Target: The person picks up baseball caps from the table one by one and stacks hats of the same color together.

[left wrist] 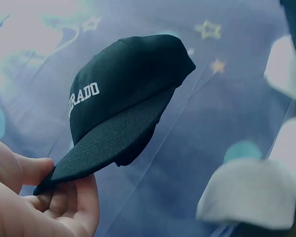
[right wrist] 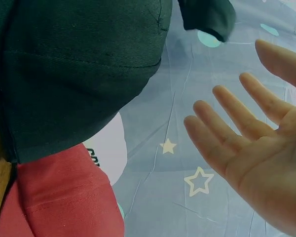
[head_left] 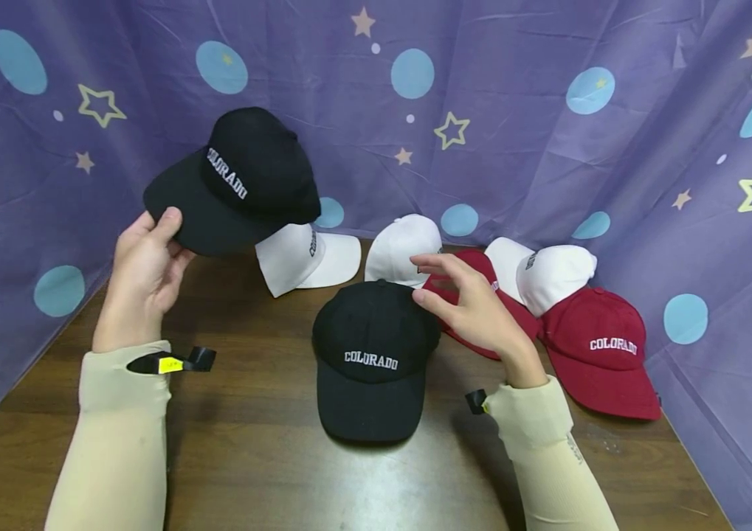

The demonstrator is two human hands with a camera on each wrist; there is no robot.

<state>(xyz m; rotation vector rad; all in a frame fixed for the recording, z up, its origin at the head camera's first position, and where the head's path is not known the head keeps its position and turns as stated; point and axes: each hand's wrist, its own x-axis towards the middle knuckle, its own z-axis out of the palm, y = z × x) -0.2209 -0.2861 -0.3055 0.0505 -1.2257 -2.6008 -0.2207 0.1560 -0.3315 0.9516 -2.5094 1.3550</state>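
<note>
My left hand (head_left: 146, 269) pinches the brim of a black baseball cap (head_left: 259, 166) lettered COLORADO, holding it tilted above the table's left side. In the left wrist view the thumb lies on top of that brim (left wrist: 108, 140) and the fingers are underneath. A second black cap (head_left: 376, 332) rests on the table, brim toward me. Over its right rear side hovers my right hand (head_left: 482, 310), with fingers extended and nothing held. The right wrist view shows a gap between this hand (right wrist: 256, 133) and the nearby black cap (right wrist: 84, 64).
Behind stand white caps (head_left: 402, 247) along the purple star-patterned curtain (head_left: 515, 147). Red caps (head_left: 604, 346) sit at the right, close against another white cap (head_left: 558, 276). One more white cap (head_left: 289, 258) is partly covered by the raised black cap. Everything stands on a brown wooden table (head_left: 249, 442).
</note>
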